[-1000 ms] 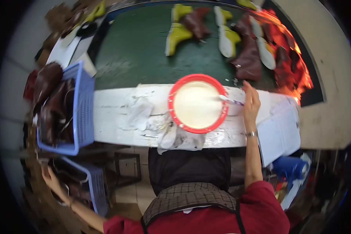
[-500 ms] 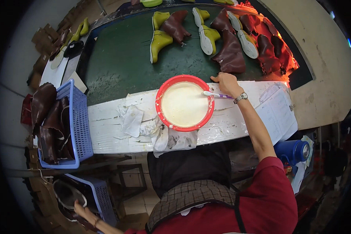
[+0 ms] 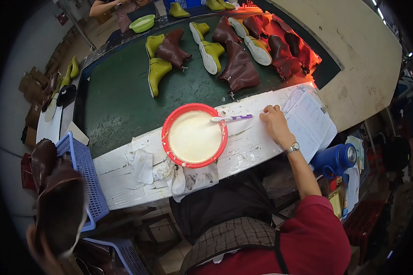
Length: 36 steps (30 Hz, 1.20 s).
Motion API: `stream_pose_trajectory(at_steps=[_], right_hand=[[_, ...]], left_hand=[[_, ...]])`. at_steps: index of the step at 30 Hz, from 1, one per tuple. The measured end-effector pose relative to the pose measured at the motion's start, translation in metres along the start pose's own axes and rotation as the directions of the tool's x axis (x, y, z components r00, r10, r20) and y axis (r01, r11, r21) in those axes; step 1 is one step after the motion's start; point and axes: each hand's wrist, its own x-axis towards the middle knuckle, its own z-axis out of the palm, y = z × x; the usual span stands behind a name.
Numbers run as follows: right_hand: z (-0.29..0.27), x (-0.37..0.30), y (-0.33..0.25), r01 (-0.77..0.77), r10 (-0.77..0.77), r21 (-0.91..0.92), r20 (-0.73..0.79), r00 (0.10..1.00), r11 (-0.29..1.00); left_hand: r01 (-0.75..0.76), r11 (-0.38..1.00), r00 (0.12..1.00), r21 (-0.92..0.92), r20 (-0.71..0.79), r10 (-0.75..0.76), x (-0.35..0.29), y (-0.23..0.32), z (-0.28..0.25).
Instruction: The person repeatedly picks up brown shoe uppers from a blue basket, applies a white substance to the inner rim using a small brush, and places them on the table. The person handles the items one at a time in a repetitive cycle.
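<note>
At the lower left, my left hand is closed on a dark brown leather boot upper, its opening turned toward me. The hand is blurred and partly hidden behind the leather. The upper hangs over the front of a blue plastic basket. On the white board, my right hand rests with loosely bent fingers and nothing visible in them. Just left of it lies a purple-and-white toothbrush, its head over the rim of a red bowl of cream-coloured paste.
Yellow-green shoe lasts and brown boot uppers lie on the dark green belt, under red light at right. Crumpled cloths lie left of the bowl. Papers and a blue flask are at right. Another person's arm shows far away.
My left hand has raised a boot upper from the lower basket. My right hand has moved from the belt's edge back onto the white board. The whole view has turned.
</note>
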Motion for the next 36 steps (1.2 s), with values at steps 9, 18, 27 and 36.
stream_pose_trajectory(at_steps=[9, 18, 27, 36], right_hand=[[-0.019, 0.030, -0.078, 0.204, -0.155, 0.464, -0.141, 0.978, 0.862], [-0.067, 0.020, -0.122, 0.185, -0.130, 0.215, -0.248, 0.960, 0.959], [-0.074, 0.022, -0.144, 0.294, -0.254, 0.157, -0.235, 0.938, 0.943], [-0.088, 0.049, -0.181, 0.359, -0.149, 0.750, -0.335, 0.930, 0.556]], left_hand=[[-0.469, 0.881, 0.635, -0.064, 0.669, 0.387, 0.127, 0.138, 0.324], [0.415, 0.492, 0.841, -0.765, 0.529, 0.112, 0.033, 0.062, 0.367], [0.190, 0.849, 0.957, -0.494, 0.285, -0.048, -0.030, 0.055, 0.335], [0.528, 0.566, 0.668, -0.633, 0.721, 0.183, -0.011, 0.123, 0.245]])
